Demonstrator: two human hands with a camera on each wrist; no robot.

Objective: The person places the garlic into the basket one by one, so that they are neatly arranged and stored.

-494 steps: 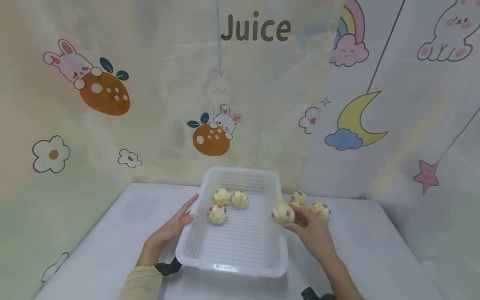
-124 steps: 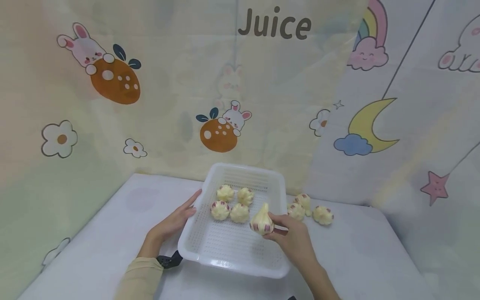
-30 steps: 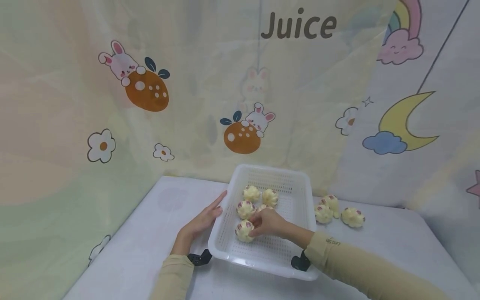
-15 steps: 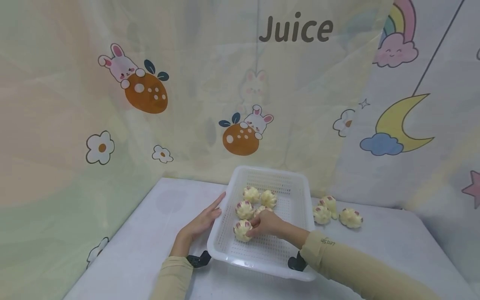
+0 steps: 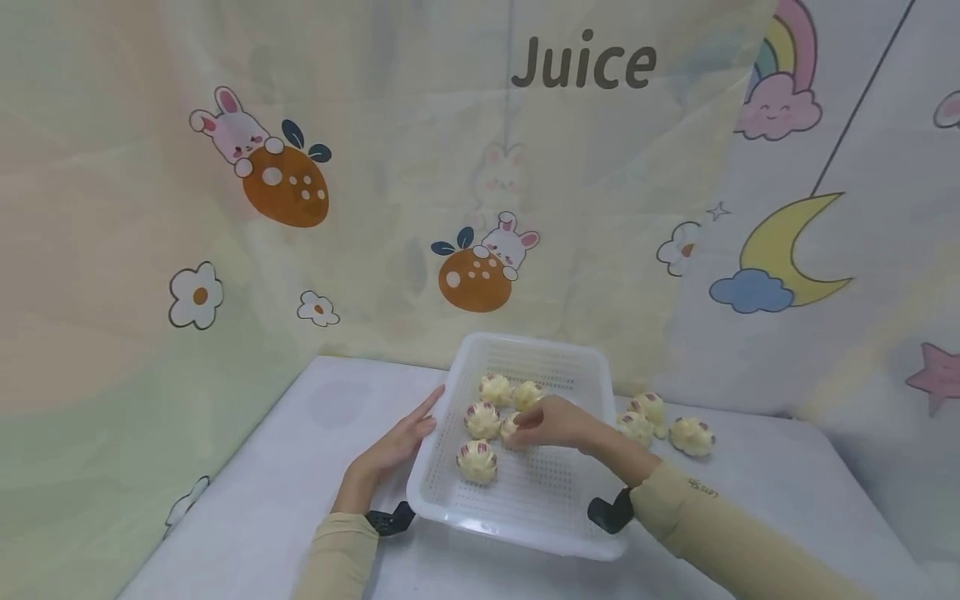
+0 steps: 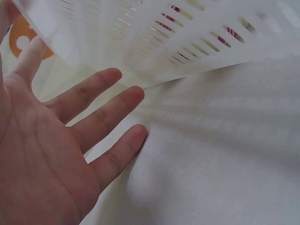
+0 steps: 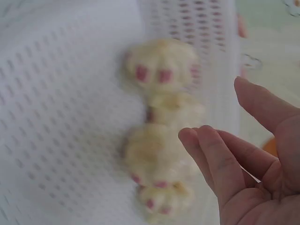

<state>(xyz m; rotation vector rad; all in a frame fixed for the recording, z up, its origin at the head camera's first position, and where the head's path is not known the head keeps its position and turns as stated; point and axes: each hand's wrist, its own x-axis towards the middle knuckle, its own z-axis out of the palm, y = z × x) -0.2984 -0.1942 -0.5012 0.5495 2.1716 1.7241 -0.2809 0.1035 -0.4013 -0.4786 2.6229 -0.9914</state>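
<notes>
A white perforated plastic basket (image 5: 517,534) stands on the table with several garlic bulbs, pale with purple-red streaks, grouped in its left part. The nearest garlic bulb (image 5: 477,462) sits apart at the front of that group. My left hand (image 5: 393,448) lies along the basket's left side, touching its rim; the left wrist view shows that hand (image 6: 51,145) with its fingers spread. Above the bulbs hovers my right hand (image 5: 562,421), partly covering two of them. In the right wrist view this hand (image 7: 253,173) has thumb and fingers parted, with nothing between them.
Three more garlic bulbs lie on the table right of the basket, one (image 5: 692,437) farther right than the other two (image 5: 636,427). Both wrists wear black camera mounts (image 5: 611,510). A printed curtain (image 5: 360,208) hangs behind the white table (image 5: 270,483).
My right hand has let go of the front garlic bulb and moved up and right from it. Since the oldest frame, more bulbs lie in the basket. The left hand stays at the basket.
</notes>
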